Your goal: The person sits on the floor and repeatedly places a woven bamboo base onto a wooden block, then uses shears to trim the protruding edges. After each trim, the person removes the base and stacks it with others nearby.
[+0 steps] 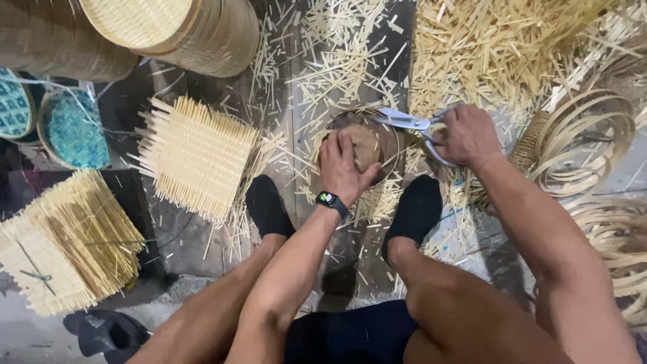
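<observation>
The left hand point(342, 164) lay flat and open, pressed down on a round woven basket point(367, 143) on the floor between the two black-socked feet point(268, 205). The right hand point(465, 135) was closed around the handles of metal shears point(408, 123), whose blades rested on the basket's far rim, just beside the left hand. Cut bamboo strips point(344, 61) littered the floor around the basket on every side, leaving little bare room. A square woven mat point(195, 155) lay near on the left, with a second mat point(64, 243) further left. Coiled bamboo hoops point(586, 138) crowded the right side close to the right forearm. Finished baskets point(172, 30) stood well apart at the top left.
</observation>
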